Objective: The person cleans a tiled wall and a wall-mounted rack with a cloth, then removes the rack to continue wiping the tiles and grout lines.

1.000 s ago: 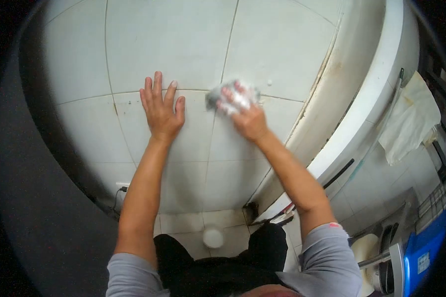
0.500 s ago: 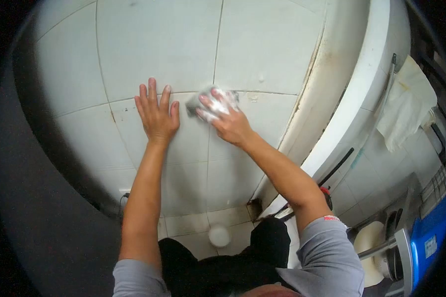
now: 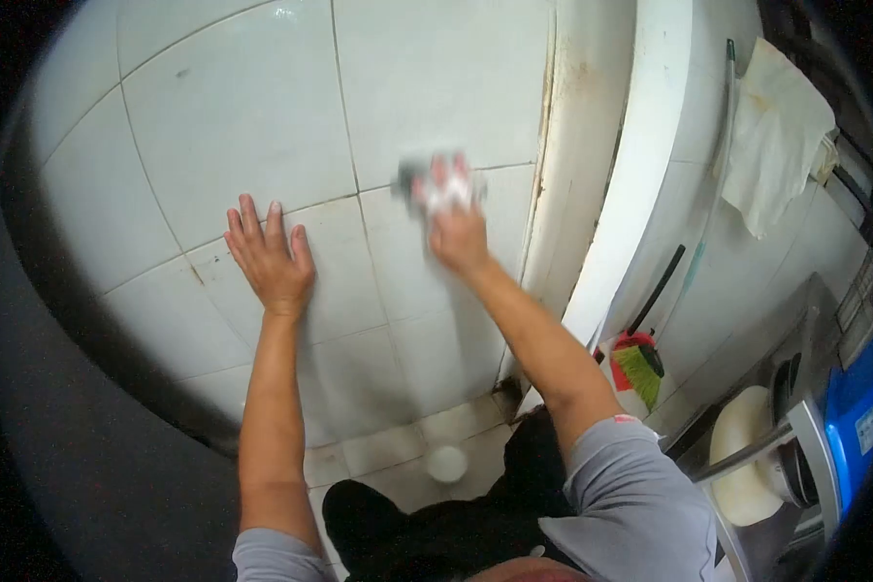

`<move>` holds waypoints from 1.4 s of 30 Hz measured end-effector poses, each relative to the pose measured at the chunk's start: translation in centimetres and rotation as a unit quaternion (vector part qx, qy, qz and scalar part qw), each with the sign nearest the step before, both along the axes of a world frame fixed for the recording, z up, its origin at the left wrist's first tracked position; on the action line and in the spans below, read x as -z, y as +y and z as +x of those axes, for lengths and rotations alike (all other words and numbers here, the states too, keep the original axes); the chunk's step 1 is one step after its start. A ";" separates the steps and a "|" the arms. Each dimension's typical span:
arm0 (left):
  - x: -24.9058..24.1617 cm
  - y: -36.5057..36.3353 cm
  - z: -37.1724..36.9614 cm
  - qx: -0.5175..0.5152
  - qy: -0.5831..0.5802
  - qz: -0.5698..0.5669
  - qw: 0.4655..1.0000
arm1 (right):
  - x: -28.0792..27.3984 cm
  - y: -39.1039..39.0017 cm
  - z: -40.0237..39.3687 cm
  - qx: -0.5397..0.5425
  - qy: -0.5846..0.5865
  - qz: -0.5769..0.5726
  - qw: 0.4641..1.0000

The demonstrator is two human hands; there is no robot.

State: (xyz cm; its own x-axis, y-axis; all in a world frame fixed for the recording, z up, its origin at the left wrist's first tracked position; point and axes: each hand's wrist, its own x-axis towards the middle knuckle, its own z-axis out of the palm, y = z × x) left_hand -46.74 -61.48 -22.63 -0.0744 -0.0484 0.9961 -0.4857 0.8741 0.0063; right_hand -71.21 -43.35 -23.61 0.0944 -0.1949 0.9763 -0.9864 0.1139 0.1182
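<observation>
Right hand (image 3: pixel 459 228) with blurred, foamy cloth (image 3: pixel 417 184) against tiled wall (image 3: pixel 242 116)

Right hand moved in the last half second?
Yes, to the right: the right hand overlapped the upright tile joint then, and is now clear of it.

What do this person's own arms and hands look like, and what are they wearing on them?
The left hand and right hand are both gloveless, and the forearms are bare. No watch or bracelet shows. Both the left sleeve and right sleeve are light grey, with a small reddish patch at the right one's hem. Blur hides the right fingers' detail.
</observation>
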 end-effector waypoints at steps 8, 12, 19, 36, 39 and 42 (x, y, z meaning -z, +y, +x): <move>-1.0 1.9 -0.7 -0.019 0.004 -0.017 1.000 | -15.6 3.4 -5.1 0.150 0.004 -0.010 0.989; -6.6 10.2 -6.2 0.147 -0.033 -0.049 0.987 | -21.4 2.9 -5.3 0.133 0.010 -0.057 0.989; -6.8 14.7 -17.0 0.258 -0.199 -0.103 0.940 | -4.4 4.2 -4.7 -0.087 -0.066 -0.107 0.988; -16.7 17.5 -27.4 0.103 -0.111 -0.237 0.960 | 44.4 19.2 6.1 -0.115 -0.404 0.400 0.814; 1.0 18.8 -26.1 0.152 -0.234 -0.132 0.951 | 40.8 20.2 3.8 -0.081 -0.575 0.391 0.714; 8.3 19.0 -23.9 0.213 -0.305 -0.098 0.923 | 46.6 19.9 1.3 -0.026 -0.470 0.520 0.713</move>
State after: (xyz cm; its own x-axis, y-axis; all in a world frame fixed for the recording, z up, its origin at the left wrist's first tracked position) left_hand -70.65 -42.50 -30.88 -0.5959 0.2909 0.7485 0.0416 0.9420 -0.3329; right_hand -69.91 -23.49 -70.19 -0.4722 -0.8797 -0.0556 -0.6859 0.4063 -0.6037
